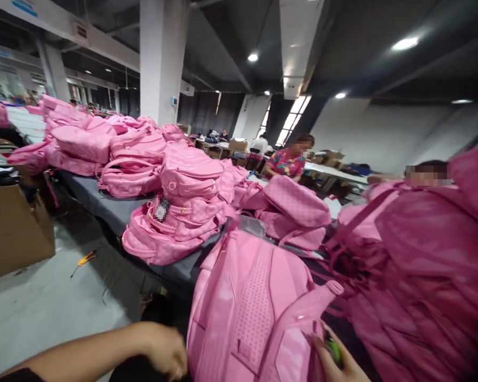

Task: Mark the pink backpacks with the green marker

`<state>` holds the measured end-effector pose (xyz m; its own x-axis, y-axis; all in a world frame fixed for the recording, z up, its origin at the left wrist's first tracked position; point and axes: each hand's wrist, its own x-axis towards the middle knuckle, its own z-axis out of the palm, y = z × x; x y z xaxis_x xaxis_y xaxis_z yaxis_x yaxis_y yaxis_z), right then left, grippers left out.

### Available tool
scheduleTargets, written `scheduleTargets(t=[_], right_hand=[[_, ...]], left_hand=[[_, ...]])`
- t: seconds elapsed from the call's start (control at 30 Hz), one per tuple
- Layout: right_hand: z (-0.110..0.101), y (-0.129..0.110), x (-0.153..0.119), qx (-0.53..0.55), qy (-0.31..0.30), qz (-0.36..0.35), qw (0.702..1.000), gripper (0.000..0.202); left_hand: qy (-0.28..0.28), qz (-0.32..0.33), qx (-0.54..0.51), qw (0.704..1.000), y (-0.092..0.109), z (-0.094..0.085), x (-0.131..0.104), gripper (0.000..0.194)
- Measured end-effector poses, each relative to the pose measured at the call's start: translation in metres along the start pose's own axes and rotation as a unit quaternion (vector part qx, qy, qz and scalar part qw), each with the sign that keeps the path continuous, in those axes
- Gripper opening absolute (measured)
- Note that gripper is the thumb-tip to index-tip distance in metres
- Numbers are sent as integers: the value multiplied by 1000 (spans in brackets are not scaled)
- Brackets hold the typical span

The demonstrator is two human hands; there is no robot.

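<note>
Left grip [167, 353]: fingers curled, blurred, just beside the near bag's edge; can't tell if it pinches anything. Right grip [342, 369]: closed around a small green item [333, 347], mostly hidden by the fingers, right at a shoulder strap [302, 318]. Pink backpack [250, 289] sits between both grips, padded back panel and straps facing the camera. Right of right grip: tall pink bag pile [430, 270]. Floor [71, 313] ahead-left of left grip, orange-handled tool [86, 259] lying on it; cardboard box [16, 233] further left. Beyond the grips, grey-covered surface [87, 191] carries a bag stack [187, 212], more pink bags [79, 138] past it. Farther, person in patterned top [284, 162]; white column [161, 58] ahead-left.
</note>
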<state>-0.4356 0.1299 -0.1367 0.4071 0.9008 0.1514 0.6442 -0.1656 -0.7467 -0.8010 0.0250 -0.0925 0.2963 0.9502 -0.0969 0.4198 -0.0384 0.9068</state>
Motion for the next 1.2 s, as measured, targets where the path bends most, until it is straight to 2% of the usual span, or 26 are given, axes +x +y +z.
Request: scheduleTargets(t=[0.03, 0.1, 0.13, 0.2, 0.23, 0.3, 0.33, 0.4, 0.47, 0.57, 0.6, 0.63, 0.67, 0.7, 0.77, 0.8, 0.83, 0.93, 1.03, 1.1, 1.17, 1.2], right_hand=[[5, 2, -1, -26, -9, 2, 1000, 83], [14, -7, -4, -62, -14, -9, 998, 79], [16, -15, -4, -76, -10, -30, 997, 74], [19, -35, -7, -92, 21, -101, 990, 62], [21, -47, -10, -90, 46, -146, 984, 57], [32, -70, -17, -63, 75, -241, 966, 48], [40, -81, -22, -49, 61, -287, 955, 47], [58, -95, -29, -68, -19, -353, 933, 50], [66, -91, -30, -144, -98, -341, 924, 41], [49, -44, -21, -246, -128, -188, 942, 18], [38, -23, -17, -256, -127, -126, 950, 16], [26, -3, -15, -243, -135, -84, 957, 16], [15, 12, -13, -206, -141, -52, 967, 18], [7, 22, -14, -153, -140, -30, 978, 22], [0, 22, -18, -26, -114, 0, 993, 33], [2, 14, -21, 34, -92, 15, 995, 41], [5, 3, -22, 86, -74, 34, 993, 47], [15, -28, -24, 258, -57, 96, 960, 60], [9, -41, -27, 438, -44, 159, 884, 72], [2, -47, -28, 512, -48, 167, 841, 81], [-1, -56, -27, 545, -59, 142, 824, 84], [2, -62, -24, 551, -63, 118, 824, 78]], left_hand=[[-4, 16, 38, 999, -3, -4, 8, 26], [35, 110, 150, 982, -7, -4, 33, 24], [55, 168, 207, 962, -10, 3, 49, 27], [60, 262, 291, 918, -22, 26, 78, 50], [41, 286, 324, 901, -31, 40, 90, 62], [6, 305, 381, 873, -55, 64, 108, 72], [2, 311, 402, 861, -68, 72, 113, 76], [20, 321, 437, 840, -90, 79, 119, 79], [56, 345, 470, 810, -104, 77, 120, 78], [114, 402, 509, 752, -110, 70, 121, 72], [125, 419, 511, 740, -107, 69, 121, 70], [130, 426, 503, 741, -101, 69, 122, 67], [131, 421, 482, 757, -93, 69, 124, 62], [129, 402, 450, 787, -81, 68, 128, 54], [120, 341, 367, 857, -48, 65, 145, 36], [102, 311, 344, 880, -30, 62, 159, 31], [81, 315, 334, 885, -12, 59, 178, 28], [50, 389, 333, 858, 34, 57, 244, 28], [-38, 441, 376, 814, 62, 63, 297, 26], [-89, 448, 431, 778, 76, 70, 314, 26], [-118, 436, 486, 748, 86, 79, 321, 33], [-136, 430, 507, 735, 90, 84, 322, 37]])
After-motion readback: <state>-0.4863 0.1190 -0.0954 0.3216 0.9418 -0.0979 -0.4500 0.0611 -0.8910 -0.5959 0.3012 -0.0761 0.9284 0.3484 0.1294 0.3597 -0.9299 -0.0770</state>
